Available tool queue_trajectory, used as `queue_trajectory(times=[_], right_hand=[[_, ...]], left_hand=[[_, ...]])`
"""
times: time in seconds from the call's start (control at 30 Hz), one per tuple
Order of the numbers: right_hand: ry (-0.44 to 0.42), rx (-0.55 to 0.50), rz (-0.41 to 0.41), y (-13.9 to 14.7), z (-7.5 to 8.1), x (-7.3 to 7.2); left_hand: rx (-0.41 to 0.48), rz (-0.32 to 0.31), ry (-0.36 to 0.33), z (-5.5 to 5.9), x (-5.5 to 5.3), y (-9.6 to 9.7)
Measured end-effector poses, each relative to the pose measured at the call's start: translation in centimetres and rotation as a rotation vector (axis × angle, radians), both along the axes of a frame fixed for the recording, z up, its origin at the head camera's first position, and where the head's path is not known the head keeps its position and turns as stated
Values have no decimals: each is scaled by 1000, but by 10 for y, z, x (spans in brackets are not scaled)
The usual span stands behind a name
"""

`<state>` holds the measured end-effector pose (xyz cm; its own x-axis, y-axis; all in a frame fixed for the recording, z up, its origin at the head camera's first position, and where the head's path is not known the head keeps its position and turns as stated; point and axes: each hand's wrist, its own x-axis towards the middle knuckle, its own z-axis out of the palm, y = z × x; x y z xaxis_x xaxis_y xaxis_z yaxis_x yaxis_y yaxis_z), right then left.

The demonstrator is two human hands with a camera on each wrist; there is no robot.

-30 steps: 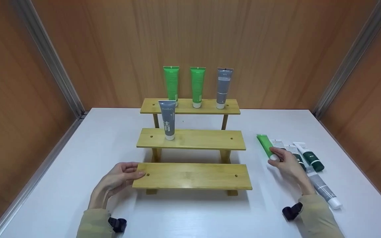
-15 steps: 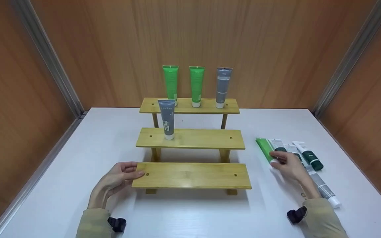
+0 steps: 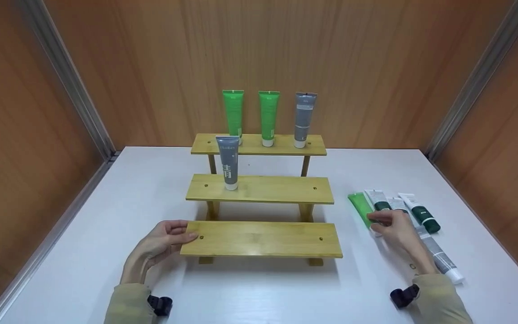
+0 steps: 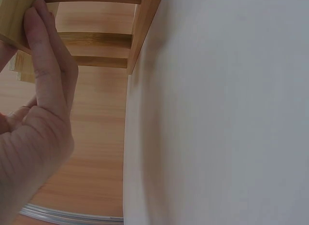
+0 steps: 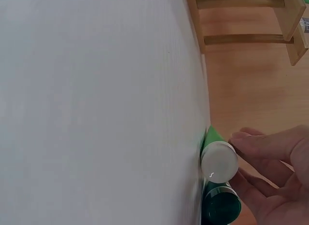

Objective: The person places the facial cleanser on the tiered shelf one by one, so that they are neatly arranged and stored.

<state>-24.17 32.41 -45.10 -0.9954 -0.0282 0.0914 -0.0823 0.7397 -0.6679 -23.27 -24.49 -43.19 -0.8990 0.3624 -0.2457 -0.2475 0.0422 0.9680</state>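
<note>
My left hand (image 3: 162,245) grips the left end of the lowest board of a three-tier wooden display stand (image 3: 263,240), fingers curled at its edge in the left wrist view. To the right of the stand, my right hand (image 3: 396,231) has its fingertips at the white cap (image 5: 219,162) of a green squeeze tube (image 3: 360,207) lying on the table. Beside that tube lie several white tubes with dark green caps, one white-and-green tube (image 3: 421,213) outermost, and a grey tube (image 3: 439,256) with a white cap nearer me.
Two green tubes (image 3: 233,110) (image 3: 268,112) and a grey-blue tube (image 3: 304,117) stand caps down on the top board. One grey-blue tube (image 3: 228,159) stands on the middle board's left. Wood-patterned panels (image 3: 259,58) enclose the white table (image 3: 263,297).
My right hand and the green tube have shifted slightly toward me, bringing the tube closer alongside the white tubes. My left hand has stayed on the stand.
</note>
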Motion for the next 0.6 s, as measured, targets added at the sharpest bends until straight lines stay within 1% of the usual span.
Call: queue_trajectory(times=[0.13, 0.3, 0.4, 0.5, 0.6], right_hand=[[14, 5, -18, 1, 0, 0], [78, 24, -52, 3, 0, 0], [105, 27, -66, 4, 1, -1], [101, 30, -74, 4, 1, -1], [76, 24, -85, 3, 2, -1]], left_hand=[[4, -11, 5, 0, 0, 0], [-1, -19, 1, 1, 0, -1], [-16, -8, -7, 1, -1, 0], [-26, -3, -12, 1, -1, 1], [-23, -1, -12, 1, -1, 1]])
